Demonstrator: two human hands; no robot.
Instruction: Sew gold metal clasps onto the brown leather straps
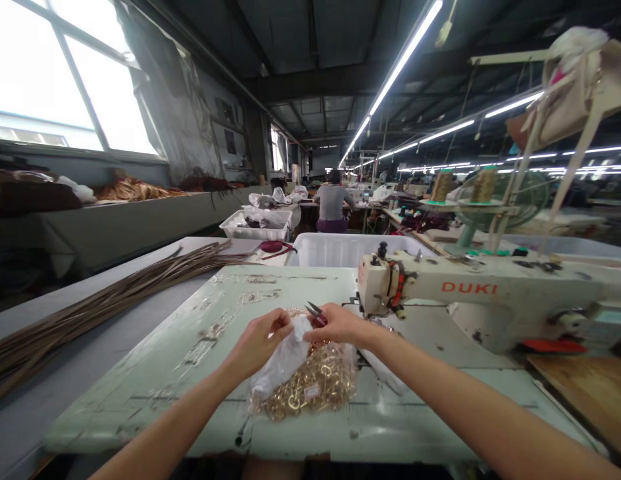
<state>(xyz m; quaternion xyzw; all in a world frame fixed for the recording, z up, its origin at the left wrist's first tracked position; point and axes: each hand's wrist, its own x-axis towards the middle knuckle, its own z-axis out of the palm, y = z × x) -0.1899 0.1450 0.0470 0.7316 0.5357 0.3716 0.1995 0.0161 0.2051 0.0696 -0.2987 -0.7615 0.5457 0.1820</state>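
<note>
A clear plastic bag (317, 387) full of gold-coloured metal clasps lies on the pale green sewing table, with a small printed label among the clasps. White plastic (285, 363) is bunched over its upper left side. My left hand (264, 339) pinches the edge of this plastic, fingers curled. Thread snips (317, 313) with a dark red handle sit in my right hand (337, 325), blades pointing up and to the left. The fingers of that hand also touch the bag's top. Part of the bag's opening is hidden behind my fingers.
To the right stands a sewing machine (470, 287) marked DUKI, its head close to my right hand. Long brown strips (115, 297) lie at left. Beyond the table are a white plastic bin (350, 248), a red tape roll (271, 246) and a seated person (333, 203).
</note>
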